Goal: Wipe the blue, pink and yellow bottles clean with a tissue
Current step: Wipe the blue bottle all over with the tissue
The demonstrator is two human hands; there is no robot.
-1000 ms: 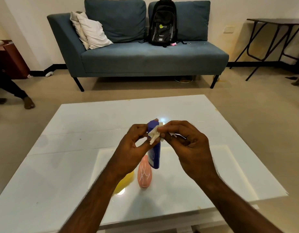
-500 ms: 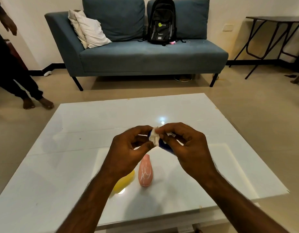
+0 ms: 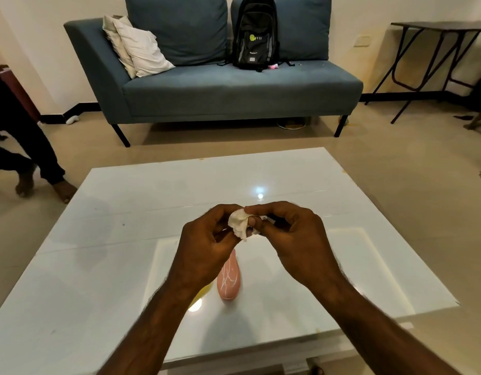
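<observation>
My left hand (image 3: 204,247) and right hand (image 3: 301,239) meet above the middle of the white table (image 3: 125,239). My right thumb and fingers pinch a crumpled white tissue (image 3: 238,224) against the blue bottle (image 3: 273,221). Only a dark sliver of that bottle shows between my fingers, and my left hand's curled fingers grip its near end. Below my left wrist, a pink bottle (image 3: 228,282) with white scribble marks stands on the table. The yellow bottle (image 3: 204,292) is beside it and mostly hidden by my left forearm.
A person's legs and bare feet (image 3: 44,169) are by the table's far left corner. Beyond the table a blue sofa (image 3: 234,90) holds a black backpack (image 3: 254,33) and pillows. A dark folding table (image 3: 437,50) stands at the far right.
The blue bottle went from hanging upright to tilted and almost hidden inside my hands. My hands closed tighter around the tissue. The person at left walked closer.
</observation>
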